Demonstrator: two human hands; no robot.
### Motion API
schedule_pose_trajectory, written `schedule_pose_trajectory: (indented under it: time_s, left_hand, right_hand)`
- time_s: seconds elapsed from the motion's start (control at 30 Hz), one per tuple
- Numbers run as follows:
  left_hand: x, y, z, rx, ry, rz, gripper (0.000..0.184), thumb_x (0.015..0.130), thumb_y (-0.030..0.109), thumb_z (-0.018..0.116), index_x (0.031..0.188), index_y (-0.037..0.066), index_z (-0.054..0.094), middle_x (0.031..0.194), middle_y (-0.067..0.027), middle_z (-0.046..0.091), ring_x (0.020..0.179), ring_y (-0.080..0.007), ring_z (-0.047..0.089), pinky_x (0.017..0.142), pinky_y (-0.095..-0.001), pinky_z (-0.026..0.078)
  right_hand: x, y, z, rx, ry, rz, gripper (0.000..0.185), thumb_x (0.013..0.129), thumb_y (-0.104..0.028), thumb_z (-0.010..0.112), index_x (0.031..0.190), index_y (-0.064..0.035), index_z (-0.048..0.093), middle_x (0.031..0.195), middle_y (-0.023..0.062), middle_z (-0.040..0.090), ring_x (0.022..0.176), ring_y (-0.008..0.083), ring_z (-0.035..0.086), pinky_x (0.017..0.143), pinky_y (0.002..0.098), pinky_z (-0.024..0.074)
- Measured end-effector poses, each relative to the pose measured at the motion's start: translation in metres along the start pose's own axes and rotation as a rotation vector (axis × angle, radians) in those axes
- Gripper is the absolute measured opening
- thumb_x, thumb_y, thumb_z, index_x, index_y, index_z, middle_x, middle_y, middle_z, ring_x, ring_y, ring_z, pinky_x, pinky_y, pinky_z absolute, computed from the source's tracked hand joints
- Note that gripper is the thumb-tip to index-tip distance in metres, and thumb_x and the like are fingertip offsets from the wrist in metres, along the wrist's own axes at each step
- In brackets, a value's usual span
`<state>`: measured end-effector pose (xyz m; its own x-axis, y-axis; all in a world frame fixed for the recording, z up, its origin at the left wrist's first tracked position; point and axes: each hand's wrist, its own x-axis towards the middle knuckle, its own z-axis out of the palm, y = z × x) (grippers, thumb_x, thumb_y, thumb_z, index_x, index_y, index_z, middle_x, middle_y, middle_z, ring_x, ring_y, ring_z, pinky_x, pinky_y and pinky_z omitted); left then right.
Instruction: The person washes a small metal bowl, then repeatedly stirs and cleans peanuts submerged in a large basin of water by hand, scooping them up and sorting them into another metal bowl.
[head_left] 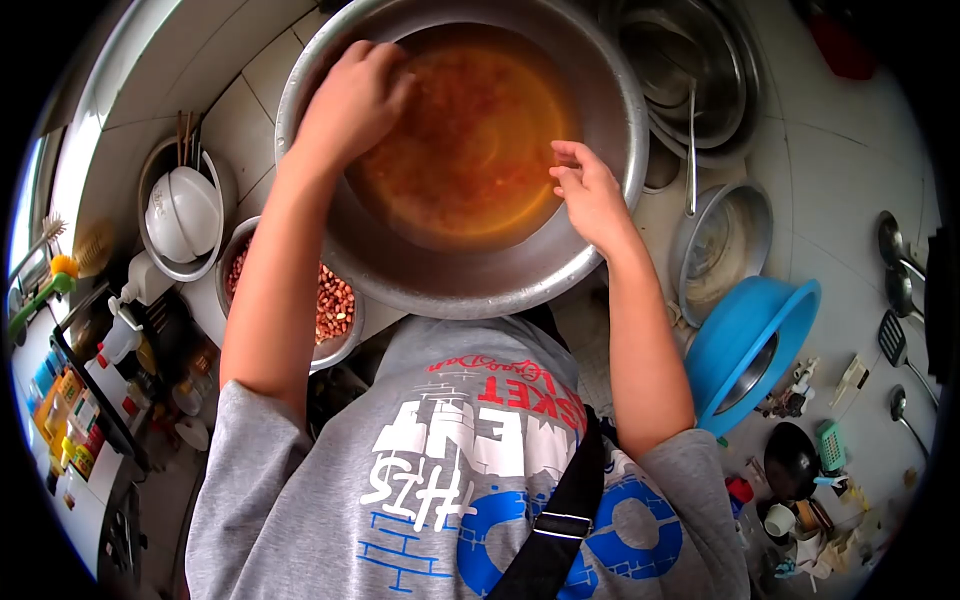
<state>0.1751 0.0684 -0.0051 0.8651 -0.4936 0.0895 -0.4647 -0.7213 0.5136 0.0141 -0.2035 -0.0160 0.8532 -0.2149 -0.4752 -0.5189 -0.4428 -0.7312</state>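
Observation:
A large metal basin (470, 292) in front of me holds amber liquid with reddish pieces under its surface; I cannot make out their kind. My left hand (362, 100) hangs over the basin's left side, its fingers bent down and smeared by motion, so any grip is hidden. Over the right part of the liquid, close to the basin wall, is my right hand (588, 190). Its fingers are apart, and nothing shows between them. Below my left forearm sits a metal bowl (352, 340) of shelled peanuts (335, 303) with reddish skins, partly covered by the arm.
At left stands a metal pot (228, 185) with white bowls (184, 215) and chopsticks. Stacked metal basins (745, 80), another metal pan (755, 225) and a tilted blue basin (790, 310) line the right side. Ladles (890, 240) and a slotted turner (892, 340) hang farther right.

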Motion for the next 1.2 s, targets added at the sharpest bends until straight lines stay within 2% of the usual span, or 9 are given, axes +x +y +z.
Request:
schedule_pose_trajectory:
  time_s: [0.07,0.1,0.2,0.43,0.7,0.83,0.93,0.97,1.2]
  left_hand:
    - [0.009,-0.003,0.032,0.129,-0.088,-0.017,0.040,0.090,0.028,0.064,0.123,0.007,0.058,0.118,-0.0227,0.057,0.110,-0.0411,0.058,0.089,-0.0499,0.053]
    - [0.013,0.000,0.042,0.162,-0.154,-0.062,0.044,0.089,0.027,0.067,0.128,0.010,0.055,0.127,-0.0242,0.052,0.113,-0.0447,0.055,0.097,-0.0480,0.048]
    - [0.012,0.003,0.067,0.229,-0.236,-0.070,0.062,0.084,0.033,0.072,0.140,0.018,0.050,0.133,-0.0246,0.046,0.120,-0.0443,0.050,0.099,-0.0481,0.049]
    - [-0.006,0.003,0.069,0.224,-0.363,-0.084,0.074,0.079,0.030,0.076,0.146,0.021,0.044,0.134,-0.0244,0.045,0.122,-0.0416,0.050,0.102,-0.0464,0.048]
    - [-0.021,0.004,0.050,0.334,-0.377,-0.077,0.078,0.075,0.028,0.080,0.144,0.024,0.045,0.133,-0.0211,0.047,0.124,-0.0369,0.051,0.101,-0.0527,0.046]
    - [-0.032,0.002,0.049,0.387,-0.311,-0.086,0.077,0.072,0.027,0.082,0.141,0.024,0.048,0.132,-0.0194,0.048,0.122,-0.0374,0.052,0.096,-0.0528,0.050]
    - [-0.038,0.005,0.049,0.335,-0.342,-0.194,0.075,0.071,0.024,0.082,0.138,0.022,0.049,0.129,-0.0193,0.048,0.120,-0.0391,0.052,0.091,-0.0506,0.054]
    - [-0.040,0.005,0.049,0.325,-0.347,-0.195,0.074,0.071,0.023,0.082,0.137,0.021,0.049,0.128,-0.0195,0.049,0.119,-0.0393,0.053,0.091,-0.0498,0.055]
    - [-0.069,0.015,0.060,0.275,-0.414,-0.122,0.070,0.070,0.011,0.077,0.135,0.016,0.050,0.124,-0.0210,0.050,0.115,-0.0413,0.056,0.089,-0.0456,0.056]
  right_hand:
    - [-0.001,-0.002,-0.003,0.017,0.011,0.021,0.040,0.097,-0.003,0.041,0.134,-0.0008,0.053,0.132,0.0170,0.057,0.114,0.0252,0.063,0.096,0.0340,0.0512]
    - [-0.002,-0.003,-0.006,0.025,0.014,0.032,0.042,0.097,-0.001,0.037,0.137,-0.0009,0.052,0.134,0.0165,0.056,0.116,0.0240,0.062,0.094,0.0332,0.0522]
    - [-0.004,-0.013,-0.014,0.025,0.032,0.049,0.045,0.096,0.002,0.034,0.137,-0.0007,0.052,0.134,0.0165,0.056,0.116,0.0248,0.062,0.094,0.0328,0.0524]
    - [0.021,-0.019,-0.008,-0.112,0.040,-0.129,0.038,0.095,-0.002,0.043,0.130,-0.0029,0.055,0.131,0.0188,0.058,0.114,0.0319,0.062,0.101,0.0400,0.0470]
    - [0.100,-0.033,0.043,-0.433,0.055,-0.521,0.041,0.093,-0.016,0.056,0.134,-0.0088,0.056,0.143,0.0193,0.048,0.129,0.0377,0.049,0.108,0.0449,0.0413]
    - [0.110,-0.040,0.072,-0.608,0.038,-0.589,0.048,0.090,-0.025,0.063,0.137,-0.0158,0.056,0.144,0.0186,0.046,0.136,0.0389,0.040,0.110,0.0570,0.0352]
    - [0.106,-0.042,0.080,-0.718,-0.019,-0.648,0.047,0.090,-0.026,0.064,0.135,-0.0167,0.058,0.143,0.0190,0.047,0.132,0.0377,0.043,0.108,0.0571,0.0361]
    - [0.104,-0.042,0.078,-0.750,-0.064,-0.658,0.046,0.092,-0.028,0.065,0.136,-0.0173,0.058,0.143,0.0190,0.047,0.132,0.0385,0.045,0.107,0.0530,0.0392]
    - [0.074,-0.027,0.061,-0.754,-0.181,-0.723,0.041,0.084,-0.017,0.068,0.125,-0.0134,0.063,0.128,0.0166,0.052,0.121,0.0352,0.050,0.099,0.0504,0.0443]
